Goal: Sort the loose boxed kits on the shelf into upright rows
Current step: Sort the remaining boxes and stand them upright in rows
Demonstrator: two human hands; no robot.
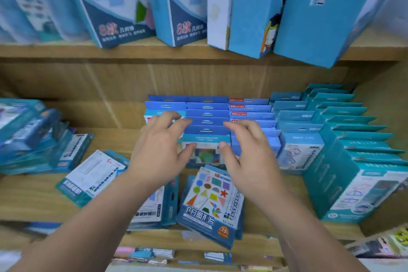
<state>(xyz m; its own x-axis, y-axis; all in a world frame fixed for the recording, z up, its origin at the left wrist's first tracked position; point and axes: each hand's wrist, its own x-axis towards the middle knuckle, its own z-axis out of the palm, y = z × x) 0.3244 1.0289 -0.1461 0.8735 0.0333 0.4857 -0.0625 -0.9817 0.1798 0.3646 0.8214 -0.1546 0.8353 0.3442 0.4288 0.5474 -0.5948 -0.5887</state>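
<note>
Several upright rows of blue boxed kits (207, 115) stand at the middle and right of the wooden shelf (44, 196). My left hand (159, 150) and my right hand (247, 152) hover on either side of the front kit (205, 150) of the middle row, fingers spread and loosely bent, thumbs near its top corners. Neither hand holds anything. A loose kit with coloured shapes (212, 203) lies flat below my hands. More loose kits (92, 174) lie flat to the left, partly under my left forearm.
A slumped pile of teal kits (33, 139) sits at the far left. Tall teal boxes (353, 161) fill the right end. Large blue boxes (249, 6) lean on the shelf above. A lower shelf holds small packets (152, 254).
</note>
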